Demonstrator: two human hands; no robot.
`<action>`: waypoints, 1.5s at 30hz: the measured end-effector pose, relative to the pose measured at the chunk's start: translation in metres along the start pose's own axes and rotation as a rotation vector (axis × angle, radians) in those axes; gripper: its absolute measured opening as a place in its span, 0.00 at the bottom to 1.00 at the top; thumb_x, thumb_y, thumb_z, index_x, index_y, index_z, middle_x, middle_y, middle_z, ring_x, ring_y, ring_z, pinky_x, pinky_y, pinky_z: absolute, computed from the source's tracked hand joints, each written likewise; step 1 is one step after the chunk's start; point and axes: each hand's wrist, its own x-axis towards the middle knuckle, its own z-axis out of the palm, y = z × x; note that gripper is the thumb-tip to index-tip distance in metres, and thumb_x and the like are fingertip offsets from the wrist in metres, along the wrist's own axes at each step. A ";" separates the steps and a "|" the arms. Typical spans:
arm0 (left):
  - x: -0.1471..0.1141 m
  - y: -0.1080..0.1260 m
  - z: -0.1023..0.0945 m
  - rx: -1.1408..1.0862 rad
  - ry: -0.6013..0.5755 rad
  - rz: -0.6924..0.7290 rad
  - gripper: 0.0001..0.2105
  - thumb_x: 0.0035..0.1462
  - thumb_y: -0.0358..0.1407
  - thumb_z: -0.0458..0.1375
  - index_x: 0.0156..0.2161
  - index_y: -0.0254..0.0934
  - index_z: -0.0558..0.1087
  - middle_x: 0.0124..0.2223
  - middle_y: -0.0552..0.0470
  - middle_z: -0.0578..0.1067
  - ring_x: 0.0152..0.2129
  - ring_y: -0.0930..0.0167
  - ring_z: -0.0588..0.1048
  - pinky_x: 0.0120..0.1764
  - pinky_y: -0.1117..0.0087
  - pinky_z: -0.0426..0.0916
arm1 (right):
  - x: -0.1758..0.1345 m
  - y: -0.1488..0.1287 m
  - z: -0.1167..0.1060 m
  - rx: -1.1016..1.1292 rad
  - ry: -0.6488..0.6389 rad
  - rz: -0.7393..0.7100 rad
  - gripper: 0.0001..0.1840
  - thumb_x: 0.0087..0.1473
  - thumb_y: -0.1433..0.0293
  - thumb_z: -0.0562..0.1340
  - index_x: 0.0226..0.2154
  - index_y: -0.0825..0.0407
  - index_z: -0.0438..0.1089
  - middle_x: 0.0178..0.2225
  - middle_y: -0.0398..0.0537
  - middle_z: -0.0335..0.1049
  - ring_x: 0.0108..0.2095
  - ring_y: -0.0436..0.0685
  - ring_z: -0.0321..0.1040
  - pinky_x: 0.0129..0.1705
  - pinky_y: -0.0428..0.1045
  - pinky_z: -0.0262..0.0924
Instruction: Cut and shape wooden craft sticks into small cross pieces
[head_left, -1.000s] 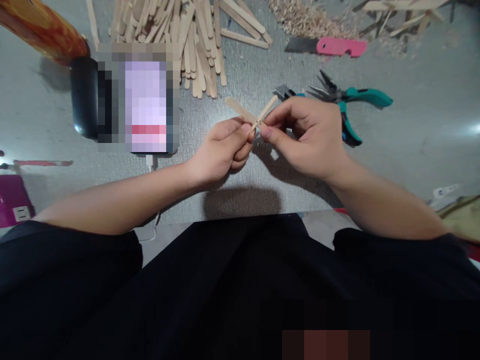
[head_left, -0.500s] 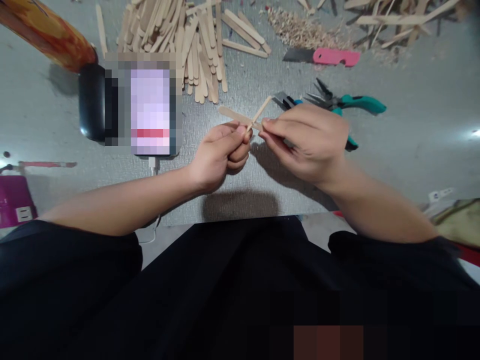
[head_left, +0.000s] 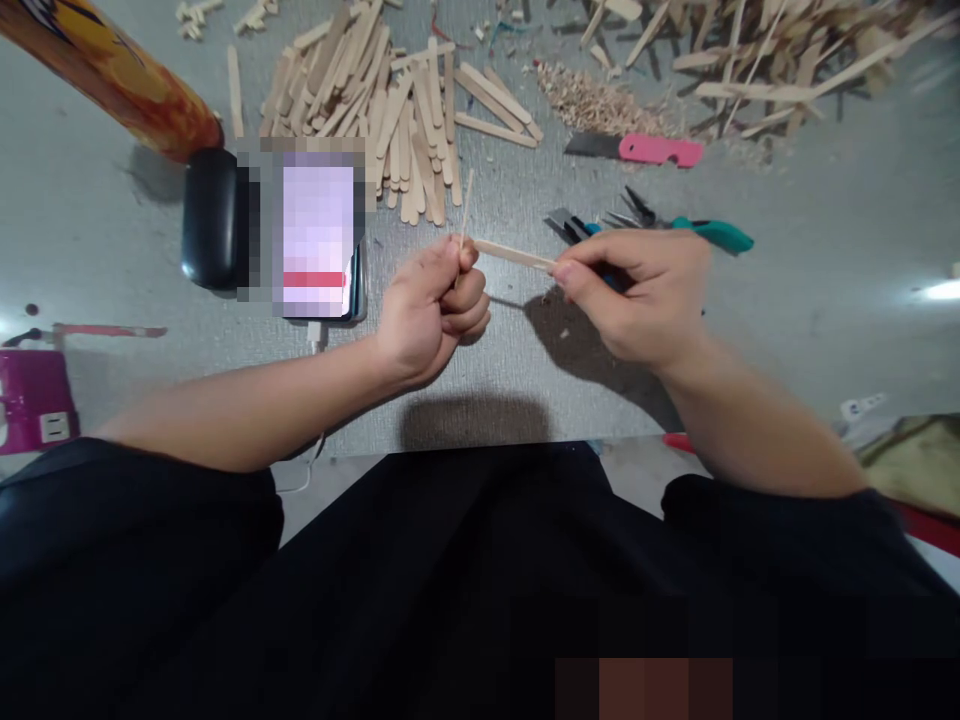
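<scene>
A narrow strip of wood, seen nearly edge-on, rises from between the thumb and curled fingers of my left hand. My right hand pinches one end of a flat wooden craft stick between thumb and fingers. That stick runs left, and its far end meets the fingertips of my left hand; whether they grip it or only touch it is hidden. Both hands are above the grey table. Just behind my right hand are teal-handled pliers, partly covered, and a dark-bladed tool.
A pile of craft sticks lies at the back. Near it are wood shavings, a pink-handled cutter and split sticks. On the left are a phone on a cable, a black case and an orange canister.
The craft stick has shifted right through my left fingers, with my right hand drawing slightly away. The narrow strip, earlier slanted across it, now points nearly straight up. The view has shifted slightly.
</scene>
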 end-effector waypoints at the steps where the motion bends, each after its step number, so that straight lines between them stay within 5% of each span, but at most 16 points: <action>1: 0.000 -0.001 -0.001 0.016 -0.019 -0.011 0.16 0.81 0.37 0.51 0.35 0.40 0.69 0.22 0.66 0.46 0.15 0.78 0.43 0.21 0.76 0.48 | 0.000 -0.003 0.000 0.083 -0.012 0.057 0.20 0.70 0.48 0.71 0.30 0.39 0.82 0.23 0.43 0.75 0.22 0.58 0.67 0.27 0.57 0.64; 5: -0.001 -0.003 -0.004 0.054 -0.021 -0.054 0.17 0.82 0.40 0.53 0.35 0.41 0.68 0.22 0.66 0.48 0.14 0.79 0.45 0.21 0.77 0.50 | 0.003 -0.004 0.002 0.286 -0.021 0.178 0.20 0.64 0.47 0.76 0.28 0.41 0.83 0.19 0.39 0.71 0.17 0.53 0.60 0.20 0.54 0.54; 16: 0.001 0.000 0.000 0.031 -0.010 -0.139 0.19 0.85 0.38 0.48 0.35 0.40 0.65 0.22 0.65 0.51 0.12 0.81 0.49 0.20 0.79 0.52 | 0.000 -0.003 0.003 0.341 -0.024 0.214 0.18 0.66 0.51 0.79 0.30 0.43 0.86 0.21 0.39 0.73 0.18 0.50 0.63 0.21 0.51 0.55; 25: 0.005 -0.001 -0.011 0.136 -0.146 -0.137 0.16 0.80 0.44 0.59 0.37 0.41 0.66 0.22 0.67 0.50 0.13 0.80 0.47 0.20 0.76 0.51 | 0.002 0.003 0.000 0.338 -0.031 0.168 0.11 0.68 0.63 0.76 0.31 0.43 0.86 0.21 0.38 0.75 0.19 0.50 0.63 0.22 0.52 0.54; 28: 0.006 -0.005 -0.015 0.178 -0.286 -0.109 0.17 0.74 0.49 0.65 0.38 0.42 0.67 0.22 0.68 0.49 0.14 0.80 0.44 0.20 0.75 0.48 | 0.000 -0.003 0.003 0.360 -0.051 0.169 0.11 0.68 0.65 0.76 0.31 0.43 0.87 0.21 0.38 0.75 0.19 0.50 0.64 0.22 0.52 0.55; 35: 0.007 -0.010 -0.014 0.229 -0.393 -0.106 0.21 0.74 0.53 0.66 0.38 0.43 0.66 0.22 0.68 0.49 0.15 0.80 0.43 0.21 0.74 0.46 | -0.002 -0.023 0.015 0.400 -0.087 0.189 0.20 0.68 0.48 0.77 0.32 0.44 0.87 0.22 0.41 0.75 0.23 0.53 0.69 0.26 0.52 0.64; 45: 0.006 -0.007 -0.011 0.230 -0.406 -0.158 0.20 0.73 0.50 0.67 0.35 0.42 0.65 0.22 0.67 0.49 0.16 0.80 0.44 0.21 0.75 0.47 | -0.004 -0.021 0.021 0.378 -0.086 0.185 0.17 0.72 0.53 0.74 0.35 0.44 0.88 0.23 0.41 0.75 0.23 0.52 0.69 0.27 0.51 0.64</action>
